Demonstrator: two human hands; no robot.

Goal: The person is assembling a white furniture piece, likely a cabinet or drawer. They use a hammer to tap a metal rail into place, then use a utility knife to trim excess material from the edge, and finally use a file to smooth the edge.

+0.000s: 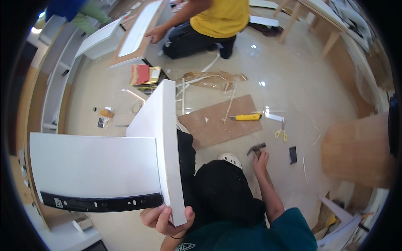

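My left hand (165,219) is closed round the lower end of a white drawer (94,163), holding it up on edge beside my left leg. The drawer's thick front board (171,154) stands upright, its edge toward me. Along the lower edge of the side panel runs a black metal slide rail (102,203), which ends near my fingertips. Low over the floor at the right, my right hand (261,161) grips a claw hammer (256,148) close below its head; the forearm covers part of the handle.
A brown board (222,121) lies ahead with a yellow utility knife (247,117) on it. Yellow-handled scissors (281,133) and a dark phone-like slab (292,154) lie at the right. Beyond, a co-worker in yellow (220,19) kneels at a white-and-brown panel (140,29).
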